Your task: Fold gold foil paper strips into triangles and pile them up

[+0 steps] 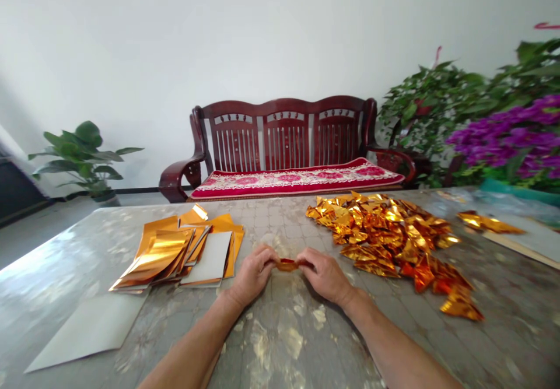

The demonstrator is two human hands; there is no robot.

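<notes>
Between my two hands, just above the middle of the table, is a small folded piece of gold foil paper (287, 265). My left hand (256, 269) pinches its left end, and my right hand (322, 272) pinches the right end. Both sets of fingers are closed, and they cover the ends of the piece. To the left lies a loose stack of gold foil sheets (161, 252), some with their pale backs up. A large heap of folded gold foil pieces (380, 225) spreads out on the right.
One pale sheet (91, 328) lies at the front left of the patterned table (280, 348). At the right edge are a flat board (534, 240) and clear plastic. Behind stand a dark red wooden bench (284, 138), a potted plant (87, 158) and purple flowers (511, 138).
</notes>
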